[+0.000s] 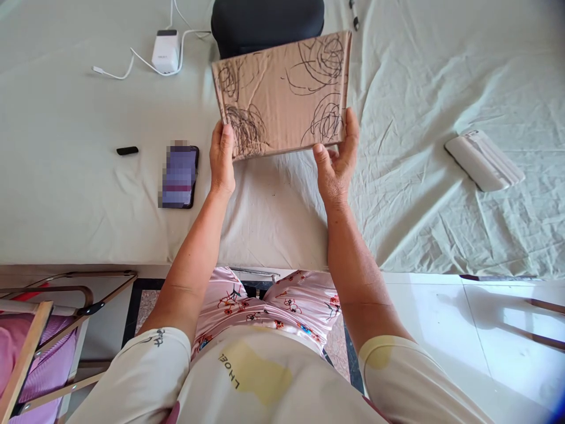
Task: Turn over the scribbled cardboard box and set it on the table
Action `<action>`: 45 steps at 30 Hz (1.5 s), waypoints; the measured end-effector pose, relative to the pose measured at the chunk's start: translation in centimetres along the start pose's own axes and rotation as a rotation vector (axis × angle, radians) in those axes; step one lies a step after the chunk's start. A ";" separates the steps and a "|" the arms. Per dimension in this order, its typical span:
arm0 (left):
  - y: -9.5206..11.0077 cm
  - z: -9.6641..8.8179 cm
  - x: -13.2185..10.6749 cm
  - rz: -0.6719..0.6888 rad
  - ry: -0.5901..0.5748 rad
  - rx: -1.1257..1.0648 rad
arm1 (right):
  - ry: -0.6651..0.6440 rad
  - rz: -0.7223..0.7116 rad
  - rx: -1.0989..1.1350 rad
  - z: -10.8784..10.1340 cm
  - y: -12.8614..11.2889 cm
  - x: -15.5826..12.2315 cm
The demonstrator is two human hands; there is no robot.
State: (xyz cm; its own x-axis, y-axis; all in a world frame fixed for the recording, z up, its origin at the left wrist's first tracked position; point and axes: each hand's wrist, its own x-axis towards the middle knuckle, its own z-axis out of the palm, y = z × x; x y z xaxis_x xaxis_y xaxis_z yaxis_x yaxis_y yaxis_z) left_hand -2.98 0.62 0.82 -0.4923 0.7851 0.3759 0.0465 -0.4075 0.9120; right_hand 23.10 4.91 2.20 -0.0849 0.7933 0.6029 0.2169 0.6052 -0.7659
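A flat brown cardboard box (276, 97) with black scribbled loops near its corners is held up over the table, its right side tilted higher. My left hand (223, 158) grips its lower left corner, thumb on the front face. At the lower right corner, my right hand (338, 159) is closed on it, the thumb at the bottom edge and the fingers along the right side. Parts of the fingers of both hands are hidden behind the cardboard.
Behind the cardboard sits a black case (267, 23). A white charger (166, 50) with cables, a small black piece (128, 151) and a phone (180, 176) lie left. To the right are a white device (484, 161) and a pen (354, 16). Pale cloth (410, 176) covers the table.
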 end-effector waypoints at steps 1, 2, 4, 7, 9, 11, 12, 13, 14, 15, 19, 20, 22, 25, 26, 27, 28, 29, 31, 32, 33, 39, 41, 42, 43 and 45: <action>0.2 0.2 -0.2 0.012 -0.033 0.010 | 0.048 0.026 -0.019 0.1 0.2 0.0; 0.5 0.5 -0.5 0.020 -0.064 0.022 | 0.093 0.044 -0.033 0.1 0.4 0.1; 1.1 1.0 -1.0 0.027 -0.106 0.050 | 0.151 0.049 -0.043 0.1 1.1 0.2; 1.5 1.2 -1.4 0.003 -0.129 0.102 | 0.138 0.002 -0.053 -0.1 1.8 0.3; 1.2 1.0 -1.4 -0.019 -0.134 0.140 | 0.118 -0.028 -0.108 -0.2 2.0 0.2; 0.6 0.5 -1.2 -0.031 -0.119 0.184 | 0.093 -0.040 -0.168 -0.2 2.2 0.1; 0.3 0.3 -1.1 -0.034 -0.097 0.210 | 0.078 -0.047 -0.177 -0.2 2.2 0.1; 0.1 0.1 -1.1 -0.037 -0.071 0.240 | 0.061 -0.055 -0.166 -0.2 2.2 0.0; -0.1 -0.2 -1.0 -0.043 -0.047 0.271 | 0.044 -0.065 -0.143 -0.1 2.2 0.0; -0.2 -0.3 -1.0 -0.049 -0.032 0.299 | 0.030 -0.076 -0.113 0.0 2.1 -0.1; 0.7 0.0 -1.4 0.001 -0.091 0.374 | -0.047 -0.119 0.019 0.9 0.2 -1.0; 1.0 0.3 -1.6 0.033 -0.127 0.390 | -0.092 -0.118 0.052 1.3 -0.5 -1.3; 1.5 1.1 -2.3 0.090 -0.207 0.401 | -0.216 -0.109 0.121 1.9 -2.1 -2.0; 1.7 2.4 -3.4 0.139 -0.248 0.352 | -0.374 -0.107 0.165 2.5 -3.6 -2.7; 1.7 2.7 -3.7 0.153 -0.245 0.341 | -0.402 -0.099 0.150 2.6 -3.8 -2.8; 1.7 3.0 -4.0 0.167 -0.246 0.340 | -0.418 -0.087 0.122 2.7 -3.9 -2.8; 1.6 3.1 -4.2 0.183 -0.252 0.349 | -0.423 -0.071 0.089 2.7 -3.8 -2.8; 1.6 3.2 -4.3 0.201 -0.264 0.362 | -0.421 -0.061 0.058 2.7 -3.7 -2.7; 1.6 3.3 -4.3 0.235 -0.290 0.388 | -0.405 -0.059 0.012 2.7 -3.3 -2.7; 1.5 3.3 -4.2 0.242 -0.296 0.399 | -0.392 -0.060 -0.004 2.7 -3.1 -2.7; 1.5 3.2 -4.2 0.244 -0.299 0.406 | -0.376 -0.058 -0.017 2.6 -2.9 -2.7; 1.4 3.0 -4.0 0.263 -0.273 0.418 | -0.162 0.038 -0.093 1.7 -0.9 -1.8; 1.4 2.9 -3.9 0.240 -0.272 0.407 | -0.081 0.058 -0.094 1.1 0.2 -1.2; 1.3 2.8 -3.8 0.221 -0.274 0.396 | -0.050 0.068 -0.092 0.9 0.8 -0.9; 1.3 2.7 -3.8 0.201 -0.277 0.383 | -0.025 0.082 -0.088 0.7 1.4 -0.7; 1.3 2.6 -3.6 0.182 -0.286 0.362 | 0.000 0.120 -0.072 0.3 2.6 -0.4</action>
State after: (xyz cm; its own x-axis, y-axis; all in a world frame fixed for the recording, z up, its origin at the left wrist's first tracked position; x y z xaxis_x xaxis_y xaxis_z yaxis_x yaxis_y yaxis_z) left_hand 1.07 -1.50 1.04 -0.1921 0.8333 0.5185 0.4336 -0.4019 0.8065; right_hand 23.36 6.19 -0.06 -0.0544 0.8596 0.5081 0.2950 0.4999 -0.8143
